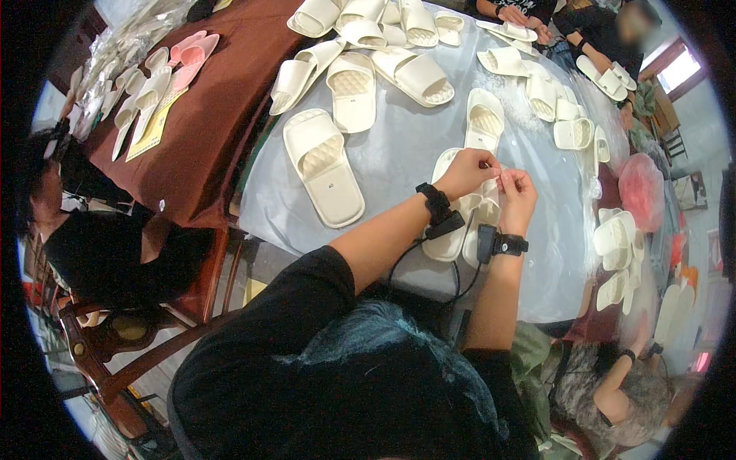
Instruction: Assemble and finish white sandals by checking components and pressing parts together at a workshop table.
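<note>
My left hand and my right hand meet over a pair of cream slide slippers lying on the pale grey table cover. The fingertips of both hands pinch something small and pale between them; it is too small to tell what it is. Each wrist wears a black band with a small black device and a cable. A single cream slipper lies to the left of my hands, and another lies just beyond them.
Several more cream slippers cover the far side of the table. Pink and cream slippers lie on a brown cloth at the left. Other people sit at the left, far right and lower right. A pink bag sits at the right.
</note>
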`<state>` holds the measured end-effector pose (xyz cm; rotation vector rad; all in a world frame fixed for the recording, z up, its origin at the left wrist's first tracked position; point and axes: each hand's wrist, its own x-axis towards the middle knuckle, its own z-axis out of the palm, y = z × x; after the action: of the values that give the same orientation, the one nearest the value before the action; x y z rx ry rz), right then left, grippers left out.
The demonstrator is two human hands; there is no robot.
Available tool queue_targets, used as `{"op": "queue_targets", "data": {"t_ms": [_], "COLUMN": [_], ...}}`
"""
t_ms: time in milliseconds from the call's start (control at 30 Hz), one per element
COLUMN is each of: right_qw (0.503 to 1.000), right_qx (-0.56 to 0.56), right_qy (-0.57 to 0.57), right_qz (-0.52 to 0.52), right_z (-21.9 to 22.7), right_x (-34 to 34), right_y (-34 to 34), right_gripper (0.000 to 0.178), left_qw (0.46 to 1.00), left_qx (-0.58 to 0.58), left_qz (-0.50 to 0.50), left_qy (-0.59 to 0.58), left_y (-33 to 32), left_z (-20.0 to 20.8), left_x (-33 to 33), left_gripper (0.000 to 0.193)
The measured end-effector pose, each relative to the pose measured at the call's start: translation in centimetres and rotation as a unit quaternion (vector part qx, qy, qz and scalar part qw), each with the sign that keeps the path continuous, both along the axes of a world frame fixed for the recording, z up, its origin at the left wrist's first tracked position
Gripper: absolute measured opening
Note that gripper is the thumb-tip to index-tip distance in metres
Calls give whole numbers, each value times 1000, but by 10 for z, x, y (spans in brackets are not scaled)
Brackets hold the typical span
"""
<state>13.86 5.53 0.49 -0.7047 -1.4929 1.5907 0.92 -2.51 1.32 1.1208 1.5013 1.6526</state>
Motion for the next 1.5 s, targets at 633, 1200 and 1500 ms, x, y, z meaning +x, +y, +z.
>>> {"op": "queue_targets", "data": {"t_ms": [633, 1200, 1500], "right_qw": [999, 972, 986], "right_qx": [35, -67, 72], "right_qy": [-30, 210, -137], "right_qz": [-14, -81, 61], "right_z": [5, 22, 50], "right_x": [-3, 5, 78], "right_y": [-6, -9, -50], "right_gripper": [10, 15, 16], "left_qw": [999, 978, 899], "left_qx": [-18, 98, 370], "left_qz": [-18, 50, 191], "left_qy": [-21, -178, 139], "left_y": [5, -5, -87], "left_z": [-13, 10, 153], "left_x": [-4, -14, -36], "left_gripper": [10, 19, 8]}}
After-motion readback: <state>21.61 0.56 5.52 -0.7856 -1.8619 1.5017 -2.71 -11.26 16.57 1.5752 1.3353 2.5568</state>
